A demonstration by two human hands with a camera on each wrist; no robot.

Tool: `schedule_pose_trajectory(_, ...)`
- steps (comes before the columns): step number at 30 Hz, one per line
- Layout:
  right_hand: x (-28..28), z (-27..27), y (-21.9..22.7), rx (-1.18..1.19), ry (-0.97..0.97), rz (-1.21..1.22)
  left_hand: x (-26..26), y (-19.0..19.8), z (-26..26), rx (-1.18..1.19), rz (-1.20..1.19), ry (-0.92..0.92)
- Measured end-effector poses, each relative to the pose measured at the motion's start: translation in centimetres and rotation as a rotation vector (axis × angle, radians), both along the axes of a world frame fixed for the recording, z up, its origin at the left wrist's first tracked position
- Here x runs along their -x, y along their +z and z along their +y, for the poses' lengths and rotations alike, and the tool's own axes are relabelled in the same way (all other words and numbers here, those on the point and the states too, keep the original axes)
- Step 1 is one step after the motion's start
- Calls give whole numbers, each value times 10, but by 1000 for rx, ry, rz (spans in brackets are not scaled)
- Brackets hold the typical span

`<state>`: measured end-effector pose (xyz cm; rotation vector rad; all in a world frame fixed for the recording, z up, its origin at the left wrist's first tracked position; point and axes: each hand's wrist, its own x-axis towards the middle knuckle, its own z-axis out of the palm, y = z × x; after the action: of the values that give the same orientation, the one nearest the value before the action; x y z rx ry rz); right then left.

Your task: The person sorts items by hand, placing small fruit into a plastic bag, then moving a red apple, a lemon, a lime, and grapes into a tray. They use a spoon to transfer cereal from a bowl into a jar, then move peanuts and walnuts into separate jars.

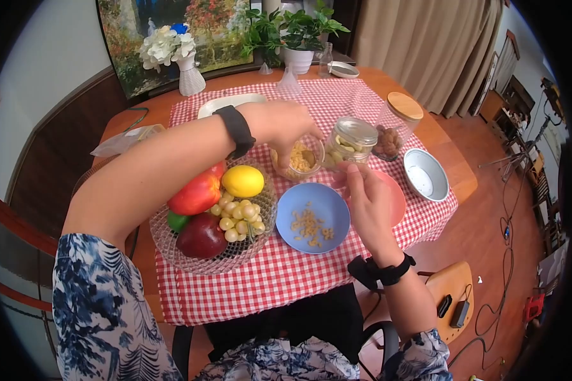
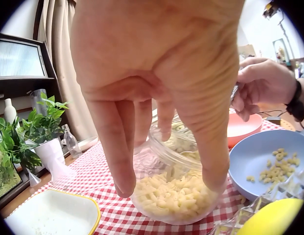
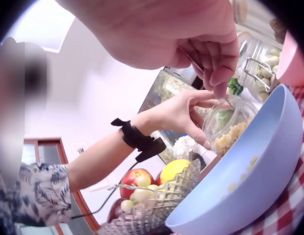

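My left hand (image 1: 279, 124) reaches down over a clear glass jar (image 2: 157, 213) of macaroni (image 2: 176, 196), thumb and fingers spread around its rim. In the left wrist view a metal spoon (image 2: 174, 172) dips into the macaroni. My right hand (image 1: 370, 198) pinches the spoon's handle, most of which is hidden behind fingers. Just in front of the jar sits a blue bowl (image 1: 292, 238) with loose macaroni (image 1: 311, 225) on its bottom. A pink bowl (image 1: 393, 197) lies partly behind my right hand. Beside the macaroni jar stands a clip-top jar (image 1: 354, 151) of pale green nuts.
A glass fruit dish (image 1: 203, 263) holds a lemon (image 1: 243, 181), grapes (image 1: 240, 219) and other fruit at left. Farther back lies a white tray (image 1: 219, 103). On the right are a wooden-lidded jar (image 1: 405, 106), walnuts (image 1: 388, 141) and a white bowl (image 1: 426, 174).
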<state>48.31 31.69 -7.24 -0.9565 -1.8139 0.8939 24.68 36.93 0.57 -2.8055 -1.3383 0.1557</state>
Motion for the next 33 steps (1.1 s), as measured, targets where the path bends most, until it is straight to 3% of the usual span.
schedule_pose_trajectory(2, -1, 4, -7, 243, 67, 181, -1, 0, 0, 11, 5, 3)
schedule_pose_trajectory(3, -1, 4, -9, 239, 64, 181, -2, 0, -1, 26, 13, 9)
schedule_pose_trajectory(5, 1, 4, -11, 458, 101, 393, -3, 2, -3, 28, 16, 13)
schedule_pose_trajectory(8, -4, 8, -13, 648, 143, 528, -5, 3, -6, 34, 11, 21)
schedule_pose_trajectory(27, -47, -8, 7, 692, 59, 706, -1, 4, -2, 86, -28, -2)
schedule_pose_trajectory(33, -85, -43, -5, 634, 61, 599, -1, 5, -4, 82, -10, -1)
